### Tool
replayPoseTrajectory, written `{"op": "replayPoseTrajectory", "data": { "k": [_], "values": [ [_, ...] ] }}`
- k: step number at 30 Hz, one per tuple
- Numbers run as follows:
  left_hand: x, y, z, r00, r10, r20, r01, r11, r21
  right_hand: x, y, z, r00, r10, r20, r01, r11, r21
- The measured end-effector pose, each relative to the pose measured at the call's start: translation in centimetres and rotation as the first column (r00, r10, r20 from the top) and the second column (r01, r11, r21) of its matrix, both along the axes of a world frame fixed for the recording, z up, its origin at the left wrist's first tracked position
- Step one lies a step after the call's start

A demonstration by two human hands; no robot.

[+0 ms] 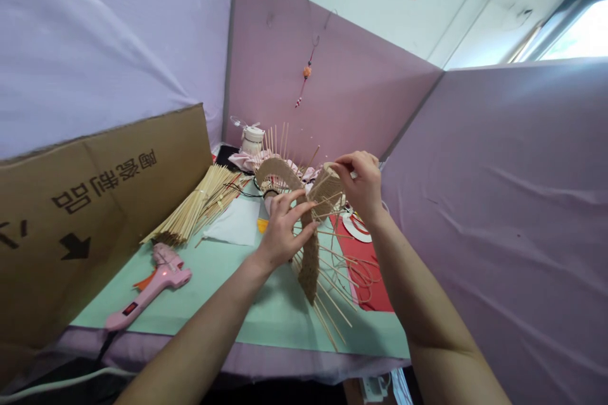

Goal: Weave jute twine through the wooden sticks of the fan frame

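Observation:
A woven brown piece (pixel 310 259) with thin sticks fanning out from its edges stands over the green table top. My left hand (pixel 286 228) rests against its middle, thumb and fingers closed on its upper edge. Above and to the right, my right hand (pixel 358 180) pinches the rim of a curved brown section (pixel 327 190) between thumb and fingertips. Another curved band (pixel 278 172) arches behind my left hand. Sticks on the right side reach out past the woven part, over twine and a red sheet.
A pink glue gun (pixel 154 291) lies at the left front, beside a cardboard box (pixel 109 202). Behind it are a bundle of sticks (pixel 192 205), a white sheet (pixel 236 221) and a white-lidded jar (pixel 253 138). A red sheet (pixel 375 285) with loose twine lies right.

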State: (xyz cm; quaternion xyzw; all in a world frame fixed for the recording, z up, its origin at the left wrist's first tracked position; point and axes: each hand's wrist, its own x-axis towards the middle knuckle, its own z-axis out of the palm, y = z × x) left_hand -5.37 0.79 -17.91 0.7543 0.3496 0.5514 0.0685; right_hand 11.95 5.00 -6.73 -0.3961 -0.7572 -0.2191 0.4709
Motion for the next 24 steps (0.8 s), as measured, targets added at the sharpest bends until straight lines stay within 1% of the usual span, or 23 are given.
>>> {"op": "replayPoseTrajectory", "data": {
  "k": [2, 4, 6, 8, 10, 12, 15, 18, 20, 21, 22, 23, 24],
  "values": [
    [0.0, 0.0, 0.0, 1.0, -0.009, 0.0, 0.009, 1.0, 0.002, 0.1, -0.4, 1.0, 0.99, -0.009, 0.137, -0.002, 0.997, 0.079],
    [0.0, 0.0, 0.1, 1.0, -0.022, 0.002, 0.022, 1.0, 0.006, 0.1, -1.0, 2.1, 0.96, -0.025, 0.28, -0.01, 0.992, 0.123],
    [0.0, 0.0, 0.1, 0.999, -0.032, 0.005, 0.032, 0.999, 0.007, 0.1, -1.6, 3.3, 0.915, -0.042, 0.401, -0.013, 0.991, 0.134],
    [0.0, 0.0, 0.0, 0.999, -0.031, 0.006, 0.031, 1.0, 0.0, -0.1, -2.0, 4.3, 0.88, -0.055, 0.472, -0.01, 0.991, 0.134],
    [0.1, 0.0, 0.0, 1.0, -0.027, 0.005, 0.028, 1.0, -0.005, -0.4, -1.9, 5.1, 0.869, -0.06, 0.49, -0.007, 0.991, 0.134],
    [0.1, 0.0, 0.0, 1.0, -0.025, 0.004, 0.025, 1.0, -0.006, -0.7, -1.5, 5.6, 0.881, -0.061, 0.47, -0.001, 0.992, 0.13],
    [0.1, -0.1, 0.1, 1.0, -0.025, 0.001, 0.025, 1.0, -0.012, -0.9, -0.5, 5.6, 0.91, -0.065, 0.41, 0.024, 0.994, 0.103],
    [0.1, -0.2, 0.2, 1.0, -0.02, -0.005, 0.019, 1.0, -0.014, -0.8, 0.8, 4.5, 0.941, -0.097, 0.324, 0.092, 0.995, 0.029],
    [0.0, -0.2, 0.2, 1.0, -0.015, -0.007, 0.015, 1.0, -0.006, -0.7, 2.1, 2.8, 0.96, -0.118, 0.254, 0.143, 0.986, -0.082],
    [0.0, -0.2, 0.2, 1.0, -0.013, -0.006, 0.013, 1.0, 0.001, -0.7, 2.8, 1.7, 0.97, -0.12, 0.212, 0.157, 0.974, -0.166],
    [0.0, -0.2, 0.2, 1.0, -0.013, -0.003, 0.013, 1.0, 0.009, -0.7, 3.6, 0.5, 0.981, -0.111, 0.159, 0.151, 0.952, -0.266],
    [-0.1, -0.1, 0.2, 1.0, -0.017, -0.002, 0.017, 1.0, 0.018, -0.9, 4.5, -0.9, 0.992, -0.089, 0.089, 0.116, 0.917, -0.381],
    [-0.1, -0.1, 0.2, 1.0, -0.022, -0.001, 0.022, 0.999, 0.027, -1.1, 5.3, -2.3, 0.998, -0.066, -0.003, 0.056, 0.869, -0.492]
  ]
}}
